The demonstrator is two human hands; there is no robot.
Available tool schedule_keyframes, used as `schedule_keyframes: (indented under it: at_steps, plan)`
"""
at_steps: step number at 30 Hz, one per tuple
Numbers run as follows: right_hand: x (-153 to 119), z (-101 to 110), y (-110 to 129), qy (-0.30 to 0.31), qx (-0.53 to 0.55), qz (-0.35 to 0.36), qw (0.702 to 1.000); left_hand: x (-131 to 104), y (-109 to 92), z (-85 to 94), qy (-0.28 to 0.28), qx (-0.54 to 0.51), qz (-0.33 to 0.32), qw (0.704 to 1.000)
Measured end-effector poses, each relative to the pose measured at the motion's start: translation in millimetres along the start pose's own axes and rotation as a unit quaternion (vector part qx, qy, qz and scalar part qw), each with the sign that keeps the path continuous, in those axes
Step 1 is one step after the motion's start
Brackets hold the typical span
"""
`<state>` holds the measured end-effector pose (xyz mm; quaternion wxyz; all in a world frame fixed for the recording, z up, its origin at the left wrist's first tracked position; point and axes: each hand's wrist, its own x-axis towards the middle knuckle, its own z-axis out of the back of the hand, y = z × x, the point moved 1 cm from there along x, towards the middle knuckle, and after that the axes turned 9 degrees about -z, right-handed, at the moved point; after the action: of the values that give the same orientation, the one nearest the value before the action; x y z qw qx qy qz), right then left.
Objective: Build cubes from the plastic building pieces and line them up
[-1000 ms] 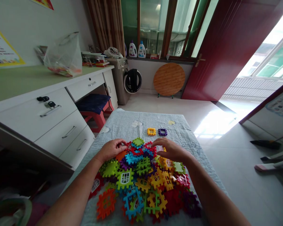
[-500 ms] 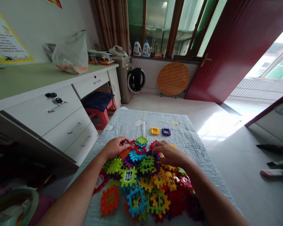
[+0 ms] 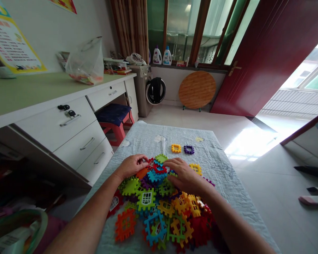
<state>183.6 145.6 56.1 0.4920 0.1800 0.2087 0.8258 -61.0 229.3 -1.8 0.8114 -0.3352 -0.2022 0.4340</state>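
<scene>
A heap of colourful plastic interlocking blocks with toothed edges [image 3: 146, 199] covers the near part of a cloth-covered table. At its far left side, my left hand [image 3: 134, 165] has thumb and fingers closed at the edge of a red block with a white window grid [image 3: 151, 163]. My right hand [image 3: 181, 173] reaches over the heap from the right, palm down, its fingers stretched out and apart above blue and green blocks. A light green block [image 3: 161, 158] lies between the hands at the back. Whatever is under my right palm is hidden.
A yellow square block [image 3: 176, 148] and a dark purple one [image 3: 189, 150] lie apart on the cloth [image 3: 148, 137]. Another yellow block [image 3: 195, 169] sits right of the heap. Left stands a desk with drawers [image 3: 76, 128]; behind it, a stool [image 3: 113, 114].
My right hand has moved left over the heap, uncovering the yellow block and a purple block on the right. My left hand has stayed at the red block. The view has shifted slightly.
</scene>
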Motion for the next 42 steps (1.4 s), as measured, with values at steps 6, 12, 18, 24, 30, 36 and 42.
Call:
schedule_keyframes:
  at_steps: [6, 12, 18, 24, 30, 36, 42]
  plan:
    - [3.1, -15.6, 7.9, 0.047, -0.003, 0.007, 0.999, -0.9, 0.6, 0.4, -0.006, -0.001, -0.010, 1.000]
    - [-0.8, 1.3, -11.1, 0.063, 0.072, -0.045, 0.994, -1.0, 0.6, 1.4, -0.006, 0.000, -0.011, 1.000]
    - [-4.0, 8.4, -36.0, 0.074, 0.126, -0.145, 0.979, -0.3, 2.9, 0.6, -0.004, 0.007, -0.013, 1.000]
    - [-4.4, 7.5, -38.8, -0.012, -0.039, -0.148, 0.988, -0.2, 2.9, -0.8, -0.008, 0.024, -0.009, 1.000]
    - [-7.5, 3.5, -22.9, 0.028, -0.134, -0.190, 0.972, -0.2, 1.0, -0.4, -0.013, 0.035, -0.006, 0.999]
    - [-8.5, -3.2, -15.6, 0.028, -0.156, -0.169, 0.973, -0.2, -0.9, -0.1, -0.016, 0.046, -0.005, 0.999]
    - [-10.2, 9.8, -24.0, 0.033, -0.049, -0.141, 0.988, -0.4, -1.8, 0.1, -0.016, 0.046, 0.001, 0.999]
